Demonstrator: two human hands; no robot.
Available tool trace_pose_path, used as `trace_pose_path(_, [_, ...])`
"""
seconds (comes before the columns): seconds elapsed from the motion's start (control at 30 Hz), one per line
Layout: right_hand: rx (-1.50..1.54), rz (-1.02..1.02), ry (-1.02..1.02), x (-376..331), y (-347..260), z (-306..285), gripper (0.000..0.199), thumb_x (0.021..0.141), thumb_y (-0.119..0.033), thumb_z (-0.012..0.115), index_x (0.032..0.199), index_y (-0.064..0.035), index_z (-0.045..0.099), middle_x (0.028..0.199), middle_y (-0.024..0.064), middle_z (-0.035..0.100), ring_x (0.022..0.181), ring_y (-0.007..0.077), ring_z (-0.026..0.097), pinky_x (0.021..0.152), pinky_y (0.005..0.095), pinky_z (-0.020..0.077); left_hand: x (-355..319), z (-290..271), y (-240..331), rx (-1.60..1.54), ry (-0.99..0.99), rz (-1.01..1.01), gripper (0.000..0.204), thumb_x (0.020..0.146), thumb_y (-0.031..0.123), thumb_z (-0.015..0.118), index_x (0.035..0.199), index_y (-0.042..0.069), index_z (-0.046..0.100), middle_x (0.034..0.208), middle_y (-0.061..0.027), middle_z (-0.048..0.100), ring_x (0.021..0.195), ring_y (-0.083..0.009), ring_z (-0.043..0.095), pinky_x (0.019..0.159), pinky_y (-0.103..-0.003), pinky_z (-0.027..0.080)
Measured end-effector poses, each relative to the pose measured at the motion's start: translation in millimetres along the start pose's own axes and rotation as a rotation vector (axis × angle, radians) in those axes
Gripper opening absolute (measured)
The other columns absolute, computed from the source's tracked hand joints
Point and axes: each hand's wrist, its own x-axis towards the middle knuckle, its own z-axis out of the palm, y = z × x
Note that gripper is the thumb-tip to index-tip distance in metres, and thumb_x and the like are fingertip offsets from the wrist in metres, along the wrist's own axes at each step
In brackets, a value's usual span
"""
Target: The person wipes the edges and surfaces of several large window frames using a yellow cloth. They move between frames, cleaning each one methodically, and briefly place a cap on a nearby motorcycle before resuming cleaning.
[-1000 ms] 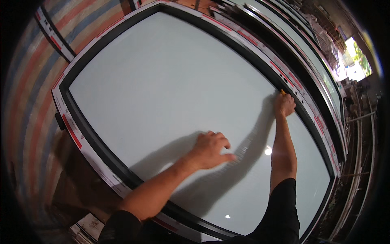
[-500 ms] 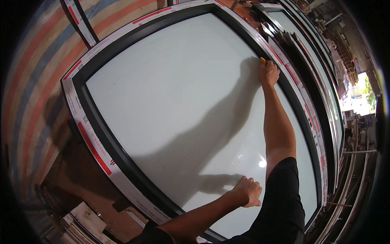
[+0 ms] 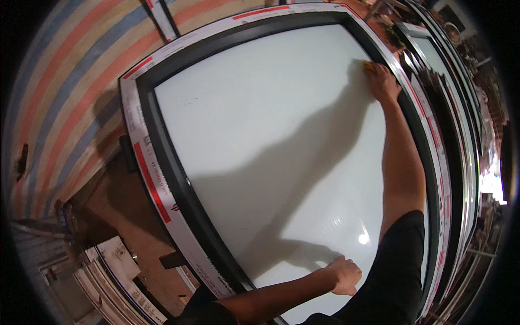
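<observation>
A large pale glass pane (image 3: 260, 124) lies before me in a black frame (image 3: 172, 157) with white and red protective film along its outer faces. My right hand (image 3: 384, 84) is closed on a small yellow-orange tool (image 3: 370, 66) at the pane's far right edge, beside the frame. Its exact kind is too small to tell, and the fingers cover most of it. Low over the near part of the glass is my left hand (image 3: 344, 275), its fingers curled in. Whether it holds anything is hidden. Both arms cast shadows across the pane.
More framed panels (image 3: 441, 70) stand close along the right side. A striped sheet (image 3: 70, 81) spreads at the far left. Stacked boards (image 3: 116, 271) lie at the lower left, near a dark support (image 3: 172, 260) under the frame. Long strips and clutter line the right rim.
My right hand has slid along the pane's right edge toward the far corner with the yellow-orange tool. My left hand stays low over the glass, fingers curled. The whole view has shifted.
</observation>
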Motion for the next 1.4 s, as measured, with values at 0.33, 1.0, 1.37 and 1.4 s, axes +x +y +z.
trace_pose_path(0.33, [-0.413,0.146,-0.063,-69,54,-42,0.041,0.105,-0.041,0.048,0.145,-0.0294,0.053,0.133,0.0131,0.059,0.123,0.0353,0.059,0.102,0.0591,0.0427,2,8,-4,0.007,0.116,0.039,0.051,0.084,0.046,0.072,0.092,-0.004,0.075,0.096,-0.0211,0.073,0.101,-0.0380,0.068,0.092,-0.049,0.047])
trace_pose_path(1.0, [-0.333,0.414,0.024,-443,377,-133,0.032,0.104,-0.026,0.049,0.127,-0.0374,0.068,0.121,0.0088,0.062,0.119,0.0273,0.058,0.096,0.0485,0.0411,55,196,76,0.711,0.497,-0.266,0.095,0.086,0.069,0.064,0.157,0.011,0.037,0.160,-0.0247,0.028,0.150,-0.0490,0.019,0.117,-0.068,0.018])
trace_pose_path(1.37, [-0.368,0.572,0.063,-727,609,-202,0.035,0.103,-0.022,0.051,0.127,-0.0426,0.067,0.121,0.0035,0.063,0.112,0.0235,0.060,0.092,0.0426,0.0414,75,249,64,1.030,0.688,-0.426,0.091,0.085,0.051,0.074,0.158,0.014,0.037,0.166,-0.0183,0.024,0.154,-0.0425,0.017,0.122,-0.061,0.013])
trace_pose_path(1.4, [-0.362,0.579,0.078,-746,628,-205,0.035,0.101,-0.022,0.054,0.127,-0.0425,0.067,0.121,0.0038,0.062,0.113,0.0240,0.060,0.093,0.0438,0.0414,76,250,64,1.027,0.689,-0.409,0.089,0.086,0.052,0.072,0.158,0.014,0.036,0.166,-0.0181,0.024,0.154,-0.0421,0.017,0.122,-0.061,0.013])
